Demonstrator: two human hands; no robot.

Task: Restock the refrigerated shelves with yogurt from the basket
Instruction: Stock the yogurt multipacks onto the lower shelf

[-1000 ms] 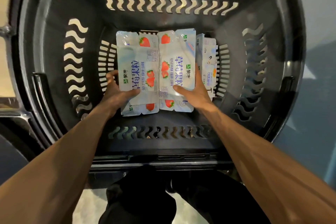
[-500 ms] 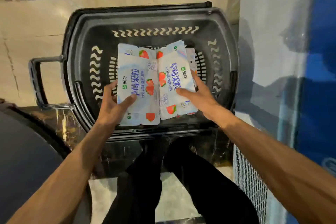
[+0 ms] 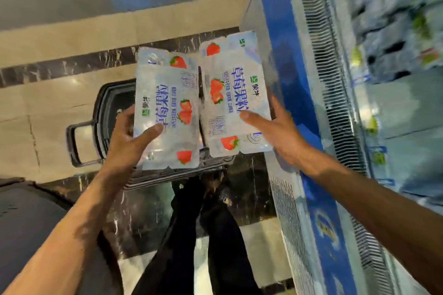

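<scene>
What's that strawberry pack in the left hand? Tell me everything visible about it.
The left pack is a flat multipack of yogurt, its pale, glossy foil top printed with red strawberries and blue lettering. It is held roughly level over the black basket. The left hand grips its near left edge, thumb on top. Its right edge lies beside the right pack.

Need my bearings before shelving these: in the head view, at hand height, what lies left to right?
basket handle → left hand → left yogurt pack → right yogurt pack → right hand → cooler vent grille → stocked shelf
</scene>
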